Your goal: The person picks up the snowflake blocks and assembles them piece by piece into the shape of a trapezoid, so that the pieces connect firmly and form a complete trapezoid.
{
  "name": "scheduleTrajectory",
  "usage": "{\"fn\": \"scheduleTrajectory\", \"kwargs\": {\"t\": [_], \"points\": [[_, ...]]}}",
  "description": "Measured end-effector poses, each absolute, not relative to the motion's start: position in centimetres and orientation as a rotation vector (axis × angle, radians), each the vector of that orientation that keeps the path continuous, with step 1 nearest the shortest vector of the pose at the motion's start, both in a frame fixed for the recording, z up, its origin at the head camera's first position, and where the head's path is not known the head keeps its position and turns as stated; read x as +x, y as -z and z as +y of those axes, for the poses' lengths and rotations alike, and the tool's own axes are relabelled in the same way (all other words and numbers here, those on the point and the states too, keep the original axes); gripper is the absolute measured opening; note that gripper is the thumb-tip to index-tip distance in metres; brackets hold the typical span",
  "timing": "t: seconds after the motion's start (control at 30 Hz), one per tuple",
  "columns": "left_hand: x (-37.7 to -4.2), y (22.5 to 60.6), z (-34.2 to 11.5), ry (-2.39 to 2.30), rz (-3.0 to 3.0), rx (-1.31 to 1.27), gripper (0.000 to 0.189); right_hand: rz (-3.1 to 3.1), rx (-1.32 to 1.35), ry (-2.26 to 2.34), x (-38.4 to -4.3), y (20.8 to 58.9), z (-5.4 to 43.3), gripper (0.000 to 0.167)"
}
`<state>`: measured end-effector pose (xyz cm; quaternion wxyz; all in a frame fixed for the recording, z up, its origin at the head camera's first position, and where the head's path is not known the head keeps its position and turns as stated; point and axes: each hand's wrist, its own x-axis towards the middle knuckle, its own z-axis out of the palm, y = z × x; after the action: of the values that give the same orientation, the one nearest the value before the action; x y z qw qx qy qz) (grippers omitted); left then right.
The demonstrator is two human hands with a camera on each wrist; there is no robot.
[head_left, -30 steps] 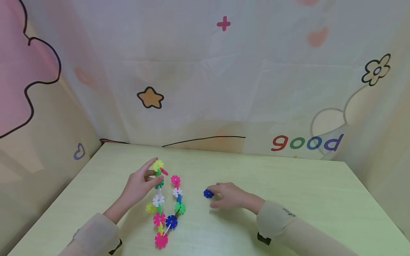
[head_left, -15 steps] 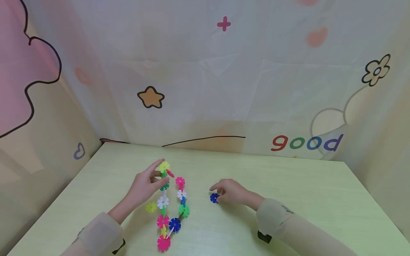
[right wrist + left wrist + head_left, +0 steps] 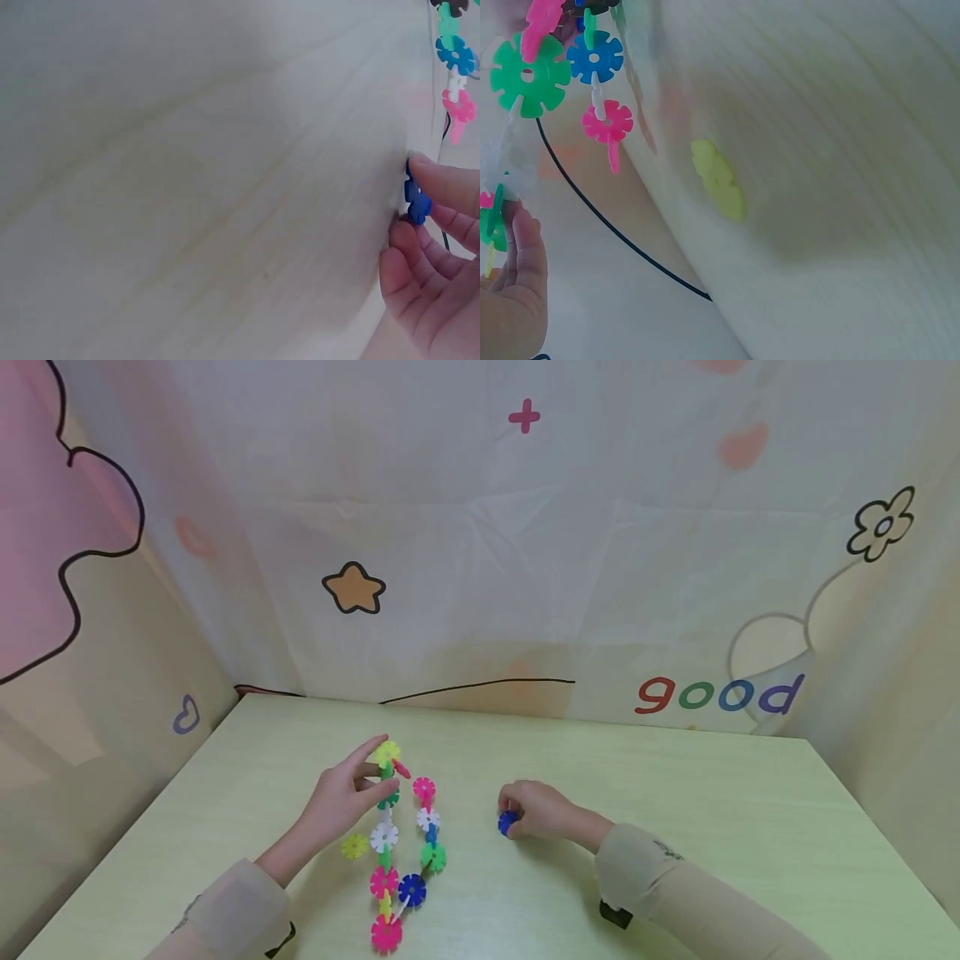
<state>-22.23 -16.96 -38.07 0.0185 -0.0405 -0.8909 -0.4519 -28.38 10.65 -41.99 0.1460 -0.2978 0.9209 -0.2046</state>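
Observation:
A chain of interlocking plastic snowflake discs in pink, white, green, blue and yellow bends into a long loop with a gap near its far end. My left hand grips the chain by its yellow and green discs at that end. To the right, my right hand pinches a dark blue snowflake disc between thumb and fingers, low over the table. The right wrist view shows that blue disc nearly edge-on at the fingertips. In the left wrist view, part of the chain is cut off by the frame.
A loose yellow snowflake disc lies on the pale green table, left of the chain. Behind the table hangs a printed cloth, which also lines the sides.
My left hand and the chain have shifted slightly right and nearer. My right fingers, looser at the blue disc before, have closed to pinch it, and the disc has moved slightly right.

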Motion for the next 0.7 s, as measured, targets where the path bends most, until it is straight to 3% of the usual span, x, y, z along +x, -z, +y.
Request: {"fn": "scheduleTrajectory", "kwargs": {"t": [0.33, 0.7], "points": [[-21.9, 38.4, -15.6, 1.49, -2.741, -0.171, 0.064, 2.599, -0.817, 0.786, -27.8, 41.4, 12.1, 0.015], [-21.7, 38.3, -13.5, 1.642, -2.682, -0.219, 0.056, 2.365, -0.725, 1.33, -26.4, 39.8, 12.2, 0.011]]}}
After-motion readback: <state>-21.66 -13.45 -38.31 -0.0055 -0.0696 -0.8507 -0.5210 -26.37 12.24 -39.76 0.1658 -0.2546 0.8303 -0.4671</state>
